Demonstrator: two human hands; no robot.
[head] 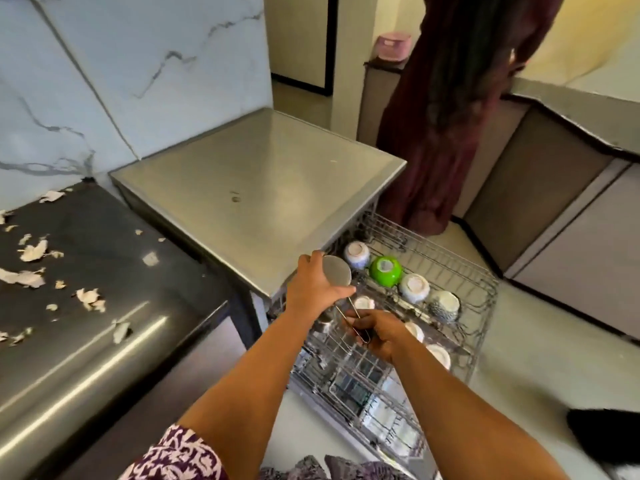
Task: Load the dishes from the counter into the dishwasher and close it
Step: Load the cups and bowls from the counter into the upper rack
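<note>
strainer (pixel 337 273) over rack (pixel 460 271) | green bowl (pixel 385 270) inverted beside | curtain (pixel 450 133) behind

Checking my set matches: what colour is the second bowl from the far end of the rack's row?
Bright green bowl, white base; head view.

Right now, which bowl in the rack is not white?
The green bowl, second from the left in the far row; its neighbours are white bowls with blue patterns.

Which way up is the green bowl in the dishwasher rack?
Upside down. The green bowl shows its pale round base on top, and its rim points down onto the wires of the rack.
</note>
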